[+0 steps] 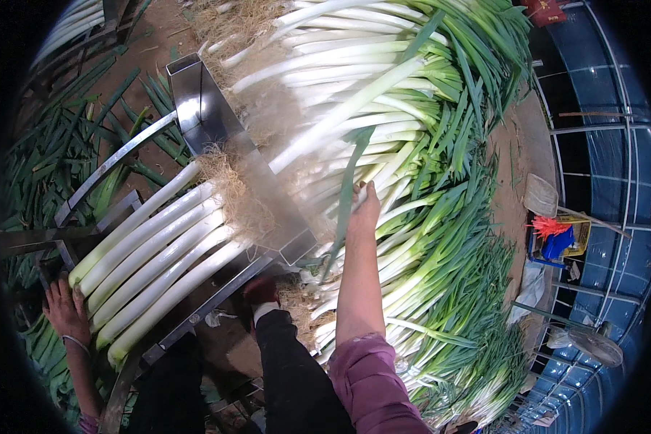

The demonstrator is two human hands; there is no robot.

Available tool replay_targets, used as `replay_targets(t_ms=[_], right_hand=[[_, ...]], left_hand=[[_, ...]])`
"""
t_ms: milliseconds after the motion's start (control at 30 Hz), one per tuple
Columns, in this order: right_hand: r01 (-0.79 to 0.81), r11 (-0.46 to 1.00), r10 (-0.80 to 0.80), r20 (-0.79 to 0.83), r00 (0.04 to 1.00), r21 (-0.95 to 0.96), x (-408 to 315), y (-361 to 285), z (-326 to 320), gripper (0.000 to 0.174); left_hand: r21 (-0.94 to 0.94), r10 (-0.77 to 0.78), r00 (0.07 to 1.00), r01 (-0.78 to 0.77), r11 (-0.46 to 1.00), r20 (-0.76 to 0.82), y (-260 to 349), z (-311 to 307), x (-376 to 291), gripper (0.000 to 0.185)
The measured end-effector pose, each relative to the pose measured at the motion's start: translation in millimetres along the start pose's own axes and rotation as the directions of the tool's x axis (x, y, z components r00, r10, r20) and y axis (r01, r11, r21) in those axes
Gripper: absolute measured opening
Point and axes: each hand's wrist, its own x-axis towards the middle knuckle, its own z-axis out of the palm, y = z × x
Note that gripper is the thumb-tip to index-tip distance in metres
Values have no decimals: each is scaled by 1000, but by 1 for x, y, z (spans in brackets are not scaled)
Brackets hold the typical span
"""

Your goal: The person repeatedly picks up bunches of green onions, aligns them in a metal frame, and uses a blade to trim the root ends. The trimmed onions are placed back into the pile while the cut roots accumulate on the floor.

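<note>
Several thick leeks or large green onions (157, 244) lie side by side on a metal frame, their roots against a rectangular steel channel (238, 146). My left hand (65, 309) rests with spread fingers on the green end of this row, at the lower left. To the right, my right hand (364, 202) is closed around the pale stalk of a leek or large green onion at the side of a large pile (358, 65). A loose green leaf (350, 179) hangs just left of that hand. One long pale stalk (336, 125) lies slantwise over the pile.
Cut green leaves (49, 157) cover the ground at the left. A metal rail (211, 309) runs close to my legs. Beyond the pile are a dustpan (541, 195), a yellow crate (578, 236) with red and blue things, and a blue sheet wall (602, 163) with metal bars.
</note>
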Motion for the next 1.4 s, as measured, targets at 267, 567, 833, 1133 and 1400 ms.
replay_targets(t_ms=[267,567,833,1133,1400], right_hand=[[-10,990,4,-44,999,-138,-6,2,-8,23],[404,641,-434,126,892,-653,-12,-11,33,49],[-159,974,164,17,986,-161,31,14,115,27],[-63,992,62,10,998,111,40,32,133,32],[-52,998,50,58,997,32,25,26,104,29]], left_hand=[[-33,-18,999,20,999,47,2,-5,1,41],[-94,-25,996,34,995,88,17,-33,3,42],[-122,-34,995,45,992,94,20,-32,5,44],[-129,-17,999,22,991,37,18,-27,1,45],[-105,-15,999,11,994,-37,15,-19,-3,46]])
